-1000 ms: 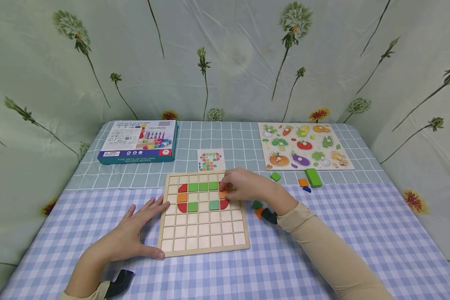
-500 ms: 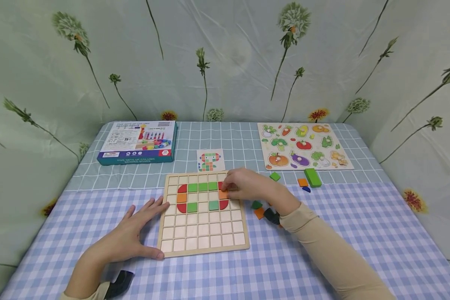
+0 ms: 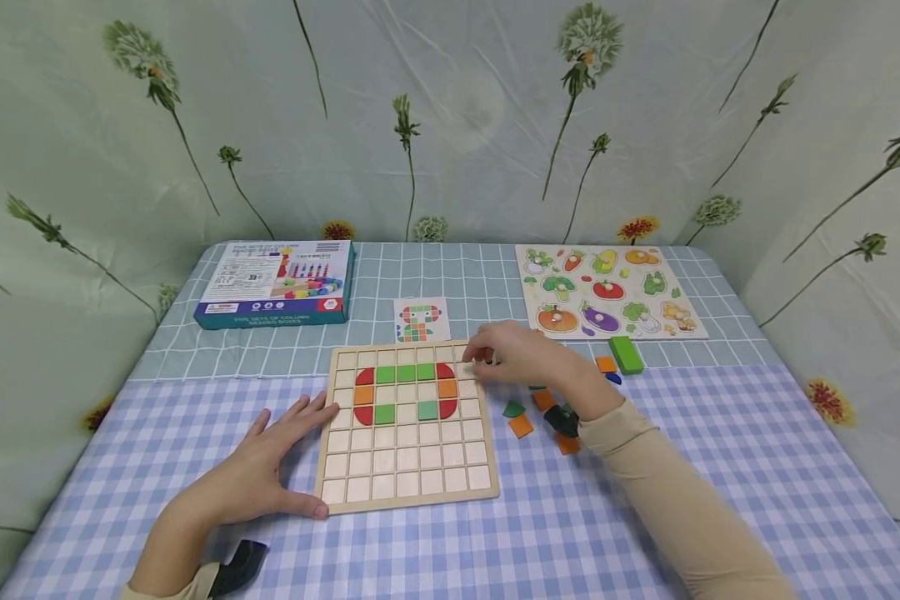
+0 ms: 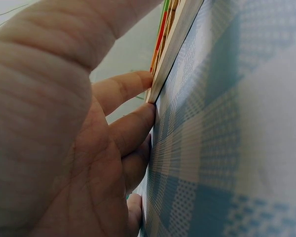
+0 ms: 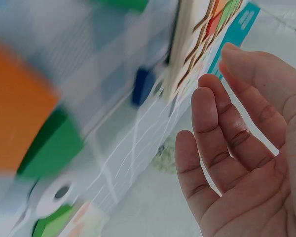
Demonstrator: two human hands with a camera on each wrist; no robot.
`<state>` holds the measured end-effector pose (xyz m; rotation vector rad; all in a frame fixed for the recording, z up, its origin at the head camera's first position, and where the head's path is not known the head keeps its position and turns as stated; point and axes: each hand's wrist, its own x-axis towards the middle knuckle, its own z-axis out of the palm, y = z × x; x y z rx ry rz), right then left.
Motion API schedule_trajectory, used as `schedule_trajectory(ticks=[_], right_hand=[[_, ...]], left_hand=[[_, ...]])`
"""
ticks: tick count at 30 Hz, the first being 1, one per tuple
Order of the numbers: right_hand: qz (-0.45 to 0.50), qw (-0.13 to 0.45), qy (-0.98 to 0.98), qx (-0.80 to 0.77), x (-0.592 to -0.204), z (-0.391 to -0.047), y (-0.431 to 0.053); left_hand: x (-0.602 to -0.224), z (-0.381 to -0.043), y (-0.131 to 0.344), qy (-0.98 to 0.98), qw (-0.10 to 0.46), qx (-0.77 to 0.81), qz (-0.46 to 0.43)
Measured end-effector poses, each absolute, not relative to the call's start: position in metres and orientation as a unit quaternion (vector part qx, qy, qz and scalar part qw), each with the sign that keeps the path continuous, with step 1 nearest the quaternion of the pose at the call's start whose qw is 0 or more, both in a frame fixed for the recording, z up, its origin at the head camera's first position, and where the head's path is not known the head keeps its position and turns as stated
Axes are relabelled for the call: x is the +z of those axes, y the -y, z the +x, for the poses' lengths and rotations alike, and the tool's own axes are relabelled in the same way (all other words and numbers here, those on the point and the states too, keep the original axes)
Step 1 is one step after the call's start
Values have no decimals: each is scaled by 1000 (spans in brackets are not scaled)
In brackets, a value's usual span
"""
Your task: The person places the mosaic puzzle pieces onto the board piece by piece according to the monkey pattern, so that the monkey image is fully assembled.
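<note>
Head view, left fingers [image 3: 310,421] spread (touching board [image 3: 408,484]), right fingers [image 3: 483,341] loosely bent.

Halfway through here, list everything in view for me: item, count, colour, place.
Grid board: one, pale wood, front centre
Red corner pieces: four, red, on board
Squares on board: two orange, four green, one teal
Pattern card: one, white, behind board
Boxed set: one, teal and white, back left
Vegetable puzzle: one, cream, back right
Loose orange squares: at least four, right of board
Green block: one, right
Other loose pieces: green, blue, white; count partly hidden
Cloths: two, checked blue, grey-green grid, on table
Backdrop: pale, dandelion print, behind
Wrist devices: two, black, at wrists
Sleeves: two, beige
Left hand: one, board's left edge
Right hand: one, board's right edge
</note>
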<state>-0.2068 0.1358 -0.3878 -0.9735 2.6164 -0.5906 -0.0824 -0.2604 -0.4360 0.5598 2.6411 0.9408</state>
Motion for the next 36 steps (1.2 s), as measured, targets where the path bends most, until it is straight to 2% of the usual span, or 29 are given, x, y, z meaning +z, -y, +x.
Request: schedule_trajectory(ticks=[11,36], right_hand=[[-277,154,-929,-194,-392,-213,-166],[-316,136,-917,-200,-404,-210,-169]], left_hand=[[-436,-82,260,-915,146,325,190],[-435,-82,260,-916,145,322,191]])
